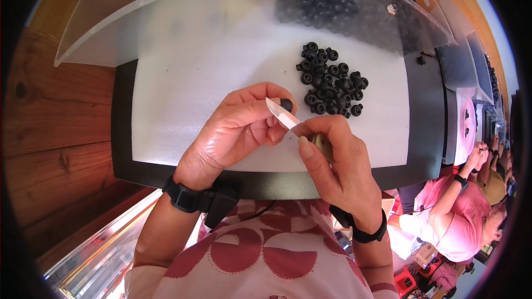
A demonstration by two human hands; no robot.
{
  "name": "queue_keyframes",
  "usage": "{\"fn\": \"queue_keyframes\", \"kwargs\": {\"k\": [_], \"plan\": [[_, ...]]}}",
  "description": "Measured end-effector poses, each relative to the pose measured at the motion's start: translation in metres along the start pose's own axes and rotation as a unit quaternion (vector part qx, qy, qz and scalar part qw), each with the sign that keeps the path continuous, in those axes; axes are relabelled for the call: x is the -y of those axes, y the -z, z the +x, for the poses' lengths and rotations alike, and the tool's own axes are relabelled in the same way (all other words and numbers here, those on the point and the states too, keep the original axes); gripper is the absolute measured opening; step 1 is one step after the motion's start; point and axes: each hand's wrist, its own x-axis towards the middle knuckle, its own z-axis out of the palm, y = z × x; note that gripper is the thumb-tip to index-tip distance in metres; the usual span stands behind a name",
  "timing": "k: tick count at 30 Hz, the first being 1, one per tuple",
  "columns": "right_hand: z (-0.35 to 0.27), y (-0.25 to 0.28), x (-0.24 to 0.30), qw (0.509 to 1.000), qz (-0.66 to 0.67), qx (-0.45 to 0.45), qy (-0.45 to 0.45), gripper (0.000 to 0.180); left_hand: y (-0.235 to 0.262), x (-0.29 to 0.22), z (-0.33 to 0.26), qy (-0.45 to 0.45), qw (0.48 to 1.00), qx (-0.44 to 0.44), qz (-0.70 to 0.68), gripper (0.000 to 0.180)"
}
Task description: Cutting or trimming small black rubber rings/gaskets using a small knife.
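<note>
My left hand (238, 130) sits just left of the middle of the frame, fingers curled in tight, pinching a small black ring-shaped part (286, 104) between the thumb and the fingertips. My right hand (338, 160) is just right of the middle, closed around the pale handle of a small knife (285, 115). The knife's short blade slants up toward the left and its tip lies against the black part in my left fingers. The two hands touch where the blade meets the left fingertips.

Both hands hover over a white mat (188, 77) that fills the middle of the picture. It lies on a black tray (426, 133), which shows as a dark border at the left, bottom and right. A loose pile of black parts (331, 80) like the one I hold lies on the mat, just above and to the right of my hands.

Across the top of the frame stand two clear plastic bins: the left bin (138, 16) in the upper left and the right bin (360, 5) in the upper right, both with more black parts inside. I have a black band on each wrist. At the right edge, low down, another person in pink (460, 210) is bent over a neighbouring bench.
</note>
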Motion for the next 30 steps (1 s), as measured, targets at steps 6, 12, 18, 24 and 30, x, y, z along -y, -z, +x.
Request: {"fn": "queue_keyframes", "kwargs": {"k": [6,12,18,24,30], "plan": [[-0.0018,-0.0012,-0.002,1.0,0.001,-0.012,0.009,0.019,0.0,0.0026,-0.0007,-0.013,1.0,0.007,-0.007,0.039],[-0.004,-0.0006,-0.0027,1.0,-0.006,-0.011,0.007,0.018,0.0001,0.003,-0.0016,-0.01,1.0,0.007,0.008,0.035],[-0.0051,-0.0003,-0.0034,1.0,-0.004,-0.017,0.003,0.018,-0.0019,0.0019,-0.0015,-0.011,1.0,0.011,0.015,0.032],[-0.0054,0.0006,-0.0022,1.0,-0.004,-0.012,-0.003,0.018,0.0008,0.0029,-0.0013,-0.013,1.0,0.014,0.017,0.032],[-0.0037,-0.001,-0.0045,1.0,0.004,-0.02,0.008,0.017,0.0006,0.0046,-0.0012,-0.019,1.0,0.015,0.008,0.028]]}}
